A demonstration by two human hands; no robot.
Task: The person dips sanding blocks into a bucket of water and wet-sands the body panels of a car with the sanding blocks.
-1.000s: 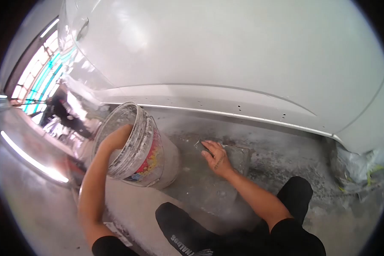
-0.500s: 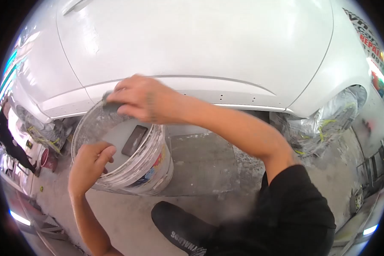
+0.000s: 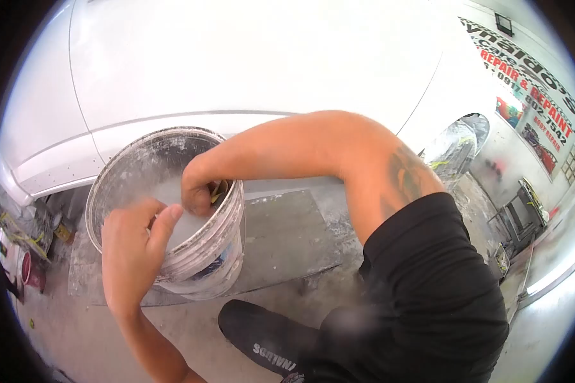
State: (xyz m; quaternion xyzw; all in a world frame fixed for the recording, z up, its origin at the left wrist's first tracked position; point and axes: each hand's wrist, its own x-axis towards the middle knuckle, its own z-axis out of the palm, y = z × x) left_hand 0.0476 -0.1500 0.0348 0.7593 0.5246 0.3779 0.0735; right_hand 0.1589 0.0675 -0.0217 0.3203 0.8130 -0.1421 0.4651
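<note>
A large whitish bucket (image 3: 201, 271) with a paint-crusted rim stands below the white car panel, with cloudy liquid (image 3: 163, 191) inside. My right hand (image 3: 198, 188) reaches down into it near the right inner wall, fingers curled. Beside those fingers shows part of a small brownish object (image 3: 221, 190), mostly hidden, and I cannot make out what the hand grips. At the near left rim hangs my left hand (image 3: 131, 249), its thumb apart from the bent fingers. The fingertips dip over the rim and are partly hidden. I see nothing held in it.
The white car body (image 3: 255, 57) rises just behind the bucket. A grey board (image 3: 287, 236) lies on the floor to its right. My dark-covered leg (image 3: 262, 332) is close in front. Further off are a red bucket (image 3: 34, 271) at left and a wall banner (image 3: 524, 83) at right.
My right hand has gone from the far rim, where it held a dark pad, down into the bucket. The dark block seen in the liquid is now mostly covered. The view has shifted right.
</note>
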